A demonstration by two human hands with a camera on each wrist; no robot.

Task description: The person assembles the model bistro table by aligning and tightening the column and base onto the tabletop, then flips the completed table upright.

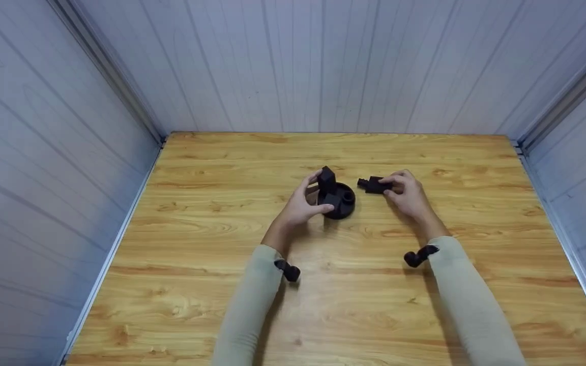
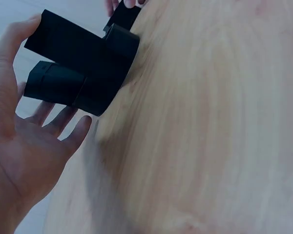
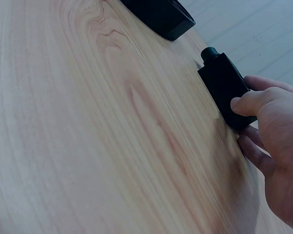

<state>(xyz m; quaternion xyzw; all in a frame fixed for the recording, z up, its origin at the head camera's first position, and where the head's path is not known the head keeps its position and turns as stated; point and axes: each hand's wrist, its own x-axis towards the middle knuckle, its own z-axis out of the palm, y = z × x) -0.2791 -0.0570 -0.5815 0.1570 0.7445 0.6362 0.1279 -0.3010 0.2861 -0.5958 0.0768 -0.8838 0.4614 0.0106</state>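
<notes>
Black block (image 1: pixel 374 185) between right fingers (image 3: pixel 256 155), two-post base (image 1: pixel 343 208) within left fingers (image 2: pixel 77 134)

Booth (image 1: pixel 44 178): panelled walls (image 1: pixel 293 66), wood-grain tabletop (image 1: pixel 349 295)

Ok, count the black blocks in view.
3. One block and another block are on the round base, at the left hand; the third block is in the right hand. I see no others.

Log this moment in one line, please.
left grip: holding round black holder | right grip: pinching black bottle-shaped piece | piece and holder: apart
</notes>
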